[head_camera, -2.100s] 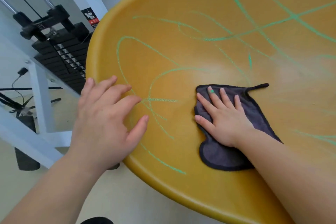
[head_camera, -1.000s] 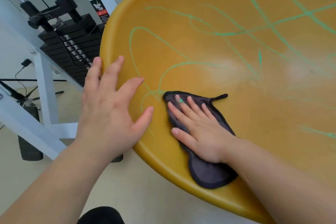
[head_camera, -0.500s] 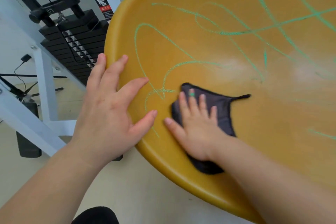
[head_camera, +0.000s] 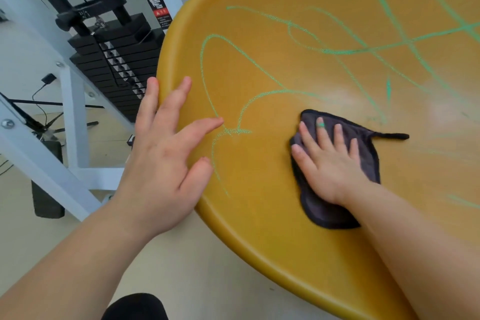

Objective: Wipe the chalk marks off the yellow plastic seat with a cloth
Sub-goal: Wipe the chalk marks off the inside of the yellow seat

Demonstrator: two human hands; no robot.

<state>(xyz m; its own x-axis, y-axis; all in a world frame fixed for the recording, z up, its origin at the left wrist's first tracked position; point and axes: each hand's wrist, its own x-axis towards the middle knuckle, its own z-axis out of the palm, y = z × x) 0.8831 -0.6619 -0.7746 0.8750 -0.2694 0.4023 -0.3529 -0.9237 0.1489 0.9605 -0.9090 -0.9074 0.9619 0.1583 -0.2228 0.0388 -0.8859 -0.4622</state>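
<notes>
By the white frame at the far left the weight stack (head_camera: 114,60) stands well apart from the work. The left hand (head_camera: 161,163) is where it was half a second ago, laid flat over the left rim of the seat (head_camera: 259,228). Its fingers are spread and straight and grip nothing, so it seems to be steadying the shell.

Just right of its thumb the nearest chalk marks (head_camera: 235,132), a small knot with a tail running toward the front rim, are untouched. A stroke that curved along the front rim two seconds ago no longer shows, so the passes there did lift some chalk.

The cloth (head_camera: 363,143) is what has moved. Half a second ago it lay almost against the left thumb; now it has slid right toward the middle of the seat, leaving a wide bare stretch between the hands.

The right hand (head_camera: 330,161) rides on it, palm down with the fingers straight and slightly fanned, pressing rather than clutching. One finger carries a green band, and I cannot tell whether it is chalk or a ring.

Beyond it, to the back and right, long green loops and a thick crossing line are at full strength. I judge the job barely begun, with the left knot missed on this stroke.
</notes>
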